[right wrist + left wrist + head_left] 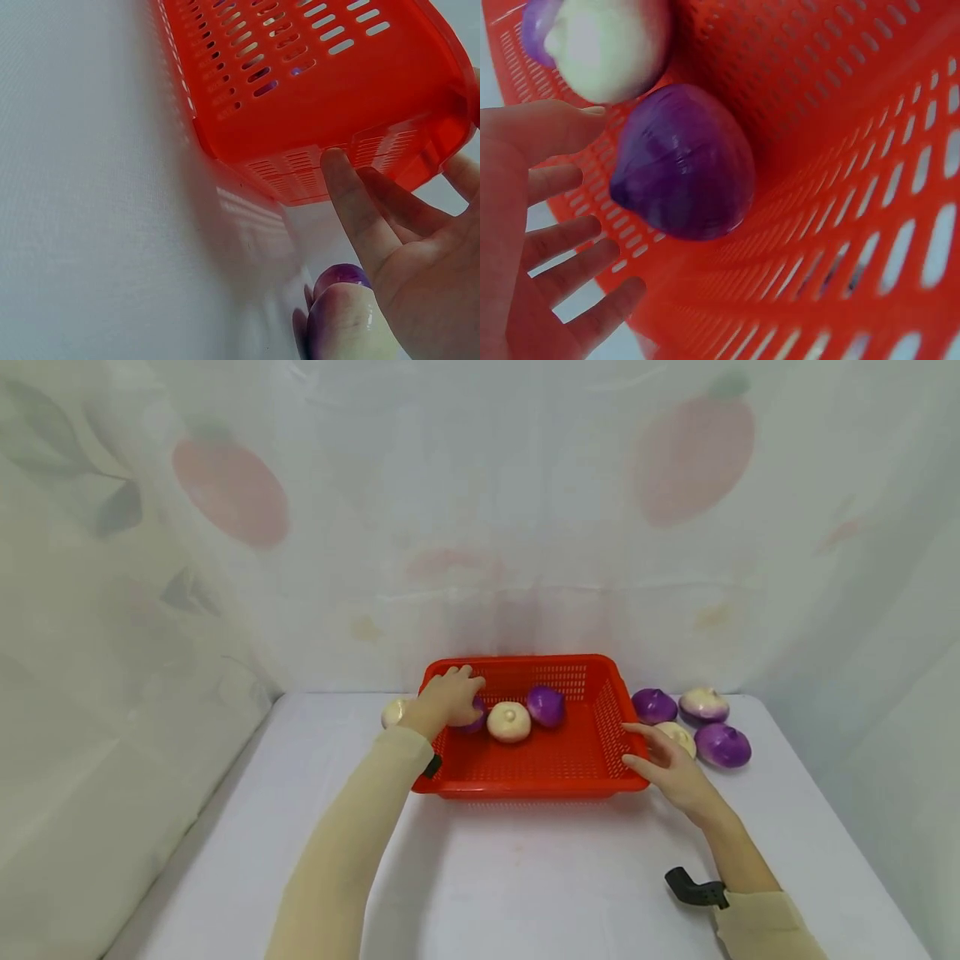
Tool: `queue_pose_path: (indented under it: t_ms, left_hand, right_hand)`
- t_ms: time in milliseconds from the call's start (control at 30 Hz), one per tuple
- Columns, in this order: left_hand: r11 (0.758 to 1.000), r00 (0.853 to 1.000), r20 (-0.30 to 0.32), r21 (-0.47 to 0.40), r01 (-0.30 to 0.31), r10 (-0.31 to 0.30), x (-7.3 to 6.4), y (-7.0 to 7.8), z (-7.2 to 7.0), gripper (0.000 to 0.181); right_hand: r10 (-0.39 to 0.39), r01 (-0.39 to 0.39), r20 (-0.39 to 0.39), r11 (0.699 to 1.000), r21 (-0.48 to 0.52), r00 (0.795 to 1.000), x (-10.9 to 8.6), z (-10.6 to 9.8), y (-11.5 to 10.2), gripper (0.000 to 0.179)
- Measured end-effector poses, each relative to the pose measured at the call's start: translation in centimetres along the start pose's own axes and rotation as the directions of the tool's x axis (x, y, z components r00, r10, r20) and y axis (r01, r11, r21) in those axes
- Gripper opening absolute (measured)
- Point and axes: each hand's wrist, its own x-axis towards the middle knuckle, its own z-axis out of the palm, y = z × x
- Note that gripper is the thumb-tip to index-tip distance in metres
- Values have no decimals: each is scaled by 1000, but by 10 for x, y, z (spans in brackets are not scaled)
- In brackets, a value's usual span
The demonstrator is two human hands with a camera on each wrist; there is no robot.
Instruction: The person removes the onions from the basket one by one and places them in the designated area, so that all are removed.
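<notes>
The red plastic basket (517, 787) has a purple onion (546, 706) and a white onion (509, 722) on its floor. Another purple onion (682, 161) lies near the basket's left end, partly covered by my left hand (448, 697) in the head view. That hand is over the basket, fingers spread and thumb beside the onion, with nothing held. At the right end, my right hand (671, 772) holds the basket by its rim. In the right wrist view, some fingers (356, 206) lie against the outside wall while part of the hand reaches over the rim.
Several onions stand right of the basket, among them a purple onion (722, 745) and a white-topped onion (705, 704). A pale onion (393, 713) sits just outside the left end. A white cloth table (517, 877) lies underneath, with a printed curtain (480, 527) behind.
</notes>
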Motion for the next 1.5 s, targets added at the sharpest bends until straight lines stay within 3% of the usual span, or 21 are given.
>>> queue_pose_path:
  t_ms: [300, 500, 700, 1133, 1500]
  left_hand:
    - [998, 994, 83, -14, 69, -68, 1, 2, 17, 65]
    - [997, 989, 124, 6, 79, -79, 0, 4, 24, 69]
    - [997, 992, 106, -2, 74, -73, 0, 2, 24, 69]
    - [999, 998, -66, -51, 13, -16, -6, -3, -15, 60]
    - [999, 985, -170, -34, -7, 1, -30, -26, -46, 60]
  right_hand:
    - [9, -9, 17, 1000, 5, 1000, 0, 3, -1, 58]
    - [13, -13, 21, 1000, 12, 1000, 0, 4, -1, 58]
    - [17, -17, 20, 1000, 3, 1000, 0, 6, 0, 58]
    - [17, -17, 11, 1000, 7, 1000, 0, 2, 0, 58]
    - [32, -32, 11, 999, -2, 999, 0, 0, -1, 58]
